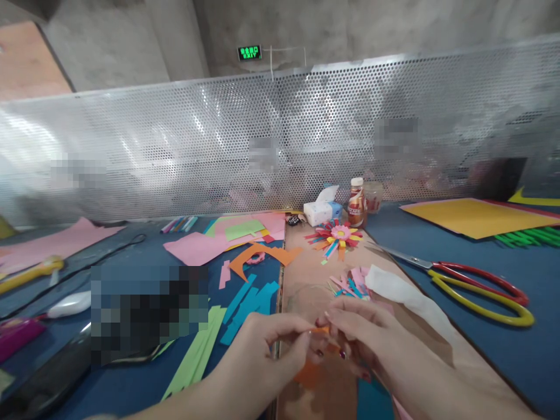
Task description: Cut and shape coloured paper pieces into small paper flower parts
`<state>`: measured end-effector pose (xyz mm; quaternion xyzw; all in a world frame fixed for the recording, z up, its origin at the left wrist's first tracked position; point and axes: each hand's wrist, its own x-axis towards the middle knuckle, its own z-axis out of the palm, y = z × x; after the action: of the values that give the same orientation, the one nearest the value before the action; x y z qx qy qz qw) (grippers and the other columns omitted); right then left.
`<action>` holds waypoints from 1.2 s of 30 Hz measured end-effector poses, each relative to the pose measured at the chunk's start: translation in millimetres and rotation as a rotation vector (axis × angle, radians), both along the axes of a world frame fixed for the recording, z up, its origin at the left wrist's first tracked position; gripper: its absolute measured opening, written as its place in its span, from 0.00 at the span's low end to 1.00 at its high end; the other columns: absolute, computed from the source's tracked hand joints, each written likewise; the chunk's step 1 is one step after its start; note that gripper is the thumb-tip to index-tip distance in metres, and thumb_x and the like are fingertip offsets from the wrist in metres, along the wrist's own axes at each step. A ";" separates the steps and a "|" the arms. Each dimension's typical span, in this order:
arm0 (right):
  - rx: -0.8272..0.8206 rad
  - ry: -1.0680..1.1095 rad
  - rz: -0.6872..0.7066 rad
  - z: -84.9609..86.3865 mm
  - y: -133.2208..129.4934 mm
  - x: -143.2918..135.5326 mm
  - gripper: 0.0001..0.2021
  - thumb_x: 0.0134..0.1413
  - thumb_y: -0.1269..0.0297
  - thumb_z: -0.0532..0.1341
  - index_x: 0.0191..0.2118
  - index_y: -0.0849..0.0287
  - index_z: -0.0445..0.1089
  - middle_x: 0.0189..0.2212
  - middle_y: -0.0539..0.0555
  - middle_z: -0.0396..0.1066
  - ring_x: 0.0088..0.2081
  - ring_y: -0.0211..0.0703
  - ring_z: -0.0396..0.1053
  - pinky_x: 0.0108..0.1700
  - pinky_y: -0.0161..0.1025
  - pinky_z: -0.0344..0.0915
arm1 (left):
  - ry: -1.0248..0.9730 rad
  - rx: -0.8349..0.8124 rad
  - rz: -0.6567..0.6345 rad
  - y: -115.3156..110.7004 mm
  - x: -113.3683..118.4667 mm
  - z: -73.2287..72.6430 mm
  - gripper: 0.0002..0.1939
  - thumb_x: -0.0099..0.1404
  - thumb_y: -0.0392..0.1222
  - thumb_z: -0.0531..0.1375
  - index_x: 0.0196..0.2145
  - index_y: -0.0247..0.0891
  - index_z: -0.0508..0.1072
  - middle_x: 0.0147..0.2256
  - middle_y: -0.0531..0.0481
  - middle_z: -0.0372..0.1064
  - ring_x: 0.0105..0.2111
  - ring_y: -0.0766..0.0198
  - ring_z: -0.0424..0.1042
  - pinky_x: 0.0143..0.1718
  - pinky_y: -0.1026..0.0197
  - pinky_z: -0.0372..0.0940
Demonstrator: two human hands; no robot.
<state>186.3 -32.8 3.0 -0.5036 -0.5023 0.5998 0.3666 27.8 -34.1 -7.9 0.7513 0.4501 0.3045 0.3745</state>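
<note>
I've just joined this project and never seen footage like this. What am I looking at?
There is no robot here: these are a person's bare hands. The single picture comes from a camera worn on their head, looking forward and down.

The left hand and right hand meet near the bottom centre, their fingertips around a small piece of orange paper; its exact shape is hard to tell.

On the blue table lie green strips, blue strips and, at right, big scissors. Further back, down the middle, are a paper flower, a tissue box and a bottle.
</note>
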 end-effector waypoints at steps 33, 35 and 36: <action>-0.015 -0.094 0.277 -4.7 6.7 5.5 0.08 0.46 0.63 0.58 0.26 0.60 0.58 0.17 0.44 0.58 0.17 0.25 0.49 0.16 0.25 0.42 | -0.417 -0.441 -0.102 -1.3 2.5 0.5 0.09 0.56 0.36 0.53 0.25 0.33 0.73 0.23 0.52 0.72 0.24 0.67 0.70 0.31 0.63 0.66; -0.007 -0.061 0.299 -8.0 8.6 6.5 0.08 0.46 0.63 0.58 0.26 0.60 0.57 0.16 0.42 0.57 0.15 0.24 0.47 0.15 0.25 0.41 | -0.408 -0.436 -0.109 -1.0 2.8 1.2 0.09 0.56 0.35 0.53 0.25 0.33 0.73 0.23 0.51 0.72 0.25 0.66 0.70 0.31 0.62 0.66; -0.004 -0.052 0.311 -9.7 9.6 7.1 0.08 0.47 0.63 0.58 0.26 0.60 0.57 0.16 0.42 0.57 0.15 0.24 0.47 0.14 0.25 0.41 | -0.402 -0.430 -0.115 -1.0 2.9 1.9 0.09 0.56 0.35 0.53 0.26 0.33 0.73 0.24 0.51 0.72 0.25 0.66 0.70 0.31 0.62 0.65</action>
<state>193.4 -23.3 -6.7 -0.4356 -0.5825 0.6371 0.2550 30.7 -35.1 -6.0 0.6038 0.3777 0.3231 0.6232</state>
